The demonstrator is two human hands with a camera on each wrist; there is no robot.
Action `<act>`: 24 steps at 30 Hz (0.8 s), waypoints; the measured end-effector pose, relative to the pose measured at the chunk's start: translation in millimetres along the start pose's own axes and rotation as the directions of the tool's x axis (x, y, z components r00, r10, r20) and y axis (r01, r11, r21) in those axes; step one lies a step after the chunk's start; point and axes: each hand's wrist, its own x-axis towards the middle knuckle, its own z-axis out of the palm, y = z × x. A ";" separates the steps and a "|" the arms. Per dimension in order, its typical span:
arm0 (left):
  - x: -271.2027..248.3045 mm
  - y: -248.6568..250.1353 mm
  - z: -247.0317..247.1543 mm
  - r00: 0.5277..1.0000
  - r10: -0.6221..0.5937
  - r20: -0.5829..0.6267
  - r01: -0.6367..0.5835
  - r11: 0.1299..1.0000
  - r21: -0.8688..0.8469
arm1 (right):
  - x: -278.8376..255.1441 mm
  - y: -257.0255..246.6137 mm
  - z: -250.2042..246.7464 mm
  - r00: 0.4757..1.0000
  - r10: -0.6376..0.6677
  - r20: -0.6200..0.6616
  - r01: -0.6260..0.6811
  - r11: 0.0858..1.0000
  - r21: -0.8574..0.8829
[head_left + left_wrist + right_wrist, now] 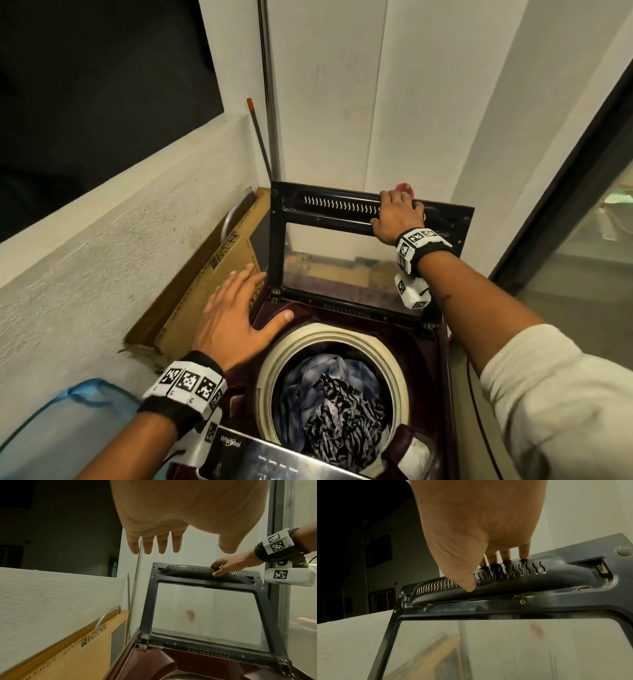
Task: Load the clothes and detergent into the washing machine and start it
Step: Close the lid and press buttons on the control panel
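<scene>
A top-loading washing machine (428,442) with a maroon top stands open below me. Its drum (270,363) holds blue and black-and-white patterned clothes (339,404). The glass lid (363,222) with a black frame stands raised, nearly upright. My right hand (397,214) grips the lid's slotted upper edge (505,574), fingers curled over the top and thumb on the front. My left hand (236,315) is flat with spread fingers over the machine's back left corner; in the left wrist view the left hand (164,520) hovers open above that corner. No detergent is in view.
A flattened cardboard box (205,284) leans between the machine and the low textured wall (85,240) on the left. A blue laundry bag (51,428) sits at the lower left. Thin rods (270,102) stand in the corner. A glass door (582,205) runs along the right.
</scene>
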 end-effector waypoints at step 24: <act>-17.9 14.7 -5.3 0.952 0.273 -0.135 -0.290 0.949 -0.121 | -218.2 -55.0 -17.2 0.994 -0.077 -0.077 0.078 0.997 0.011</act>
